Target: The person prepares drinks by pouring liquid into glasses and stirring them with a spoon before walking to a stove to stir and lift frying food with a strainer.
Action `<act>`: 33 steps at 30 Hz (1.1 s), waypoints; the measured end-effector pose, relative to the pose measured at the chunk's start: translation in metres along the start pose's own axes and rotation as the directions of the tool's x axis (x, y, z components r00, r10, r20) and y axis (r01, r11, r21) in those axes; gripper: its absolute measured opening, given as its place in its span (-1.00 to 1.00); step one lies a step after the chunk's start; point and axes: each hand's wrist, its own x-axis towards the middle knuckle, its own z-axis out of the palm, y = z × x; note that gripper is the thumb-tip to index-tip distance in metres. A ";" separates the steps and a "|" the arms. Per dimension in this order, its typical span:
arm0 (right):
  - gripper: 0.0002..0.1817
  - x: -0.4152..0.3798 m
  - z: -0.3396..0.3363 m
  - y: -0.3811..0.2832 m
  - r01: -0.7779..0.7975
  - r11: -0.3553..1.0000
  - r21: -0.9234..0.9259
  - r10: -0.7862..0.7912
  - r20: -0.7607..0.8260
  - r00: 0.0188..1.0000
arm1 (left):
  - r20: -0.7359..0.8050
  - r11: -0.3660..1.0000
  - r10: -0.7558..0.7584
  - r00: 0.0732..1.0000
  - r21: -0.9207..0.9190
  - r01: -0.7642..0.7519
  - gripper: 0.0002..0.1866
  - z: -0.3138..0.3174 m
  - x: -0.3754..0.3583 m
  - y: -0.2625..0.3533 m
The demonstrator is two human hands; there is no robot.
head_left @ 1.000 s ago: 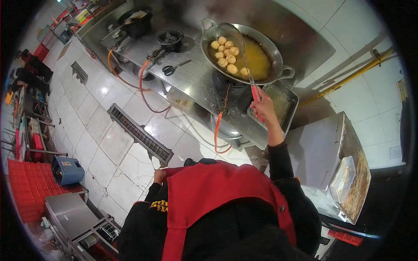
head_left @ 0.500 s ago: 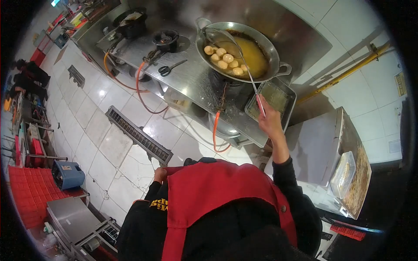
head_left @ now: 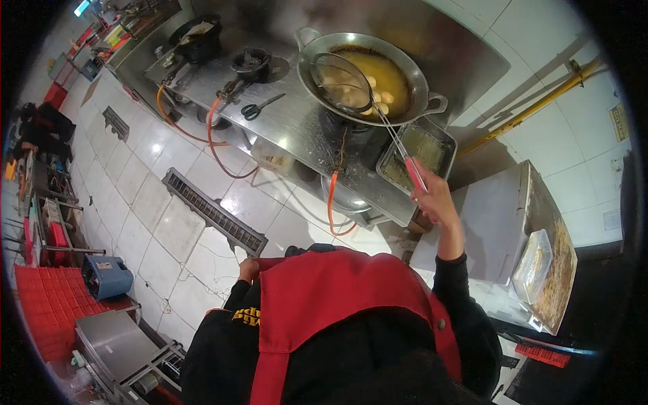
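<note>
My right hand [head_left: 434,200] is closed around the red handle of a wire-mesh skimmer [head_left: 399,138]. Its round mesh head is tilted over the left part of a large two-handled wok [head_left: 433,102], overlapping some of the pale round balls [head_left: 383,96]. These balls sit in yellowish oil [head_left: 395,71] inside the wok; several show to the right of the mesh and others blur behind it. Low at my left side, my left hand [head_left: 249,270] is beside the edge of the red apron [head_left: 324,290], with its fingers mostly hidden.
A rectangular metal tray [head_left: 442,145] lies right of the wok. Scissors [head_left: 262,106], a burner [head_left: 251,64] and a black pot [head_left: 197,42] are along the steel counter [head_left: 283,125]. Orange hoses [head_left: 333,202] hang in front. A plastic container [head_left: 533,266] rests on the right-hand cabinet. A person [head_left: 47,128] is far left.
The skimmer's head has turned and now lies broadly over the balls at the left of the wok. My right hand has shifted slightly right and down; my left hand stays put.
</note>
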 end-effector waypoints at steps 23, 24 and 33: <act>-0.30 0.110 -0.005 0.059 -0.081 0.997 -0.015 0.069 -0.401 0.914 | 0.100 0.998 0.044 0.994 0.042 -0.049 -0.73 -0.010 -0.021 -0.004; -0.29 0.113 -0.005 0.065 -0.079 0.994 -0.076 0.038 -0.433 0.901 | 0.103 0.998 0.014 0.995 0.066 -0.020 -0.74 -0.007 -0.020 -0.005; -0.51 0.140 0.024 0.076 -0.170 0.709 0.684 0.259 -0.028 0.966 | 0.075 0.996 -0.063 0.995 -0.054 0.067 -0.69 -0.021 -0.023 0.005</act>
